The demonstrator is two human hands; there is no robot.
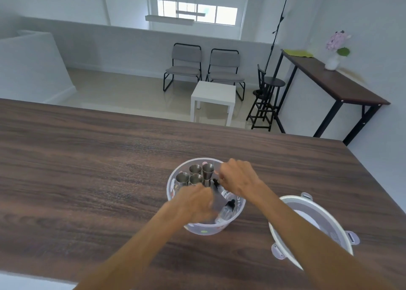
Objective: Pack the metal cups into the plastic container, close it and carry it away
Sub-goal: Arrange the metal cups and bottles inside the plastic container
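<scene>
near the worktop's front edge, container holds four cups. both hands, left hand and right hand, reach inside; grips unclear. packing step; next, fit lid at right.

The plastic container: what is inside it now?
The plastic container holds four metal cups and two small bottles. The left hand and right hand cover the rest.

Silver cups, dark wood-grain table
</scene>
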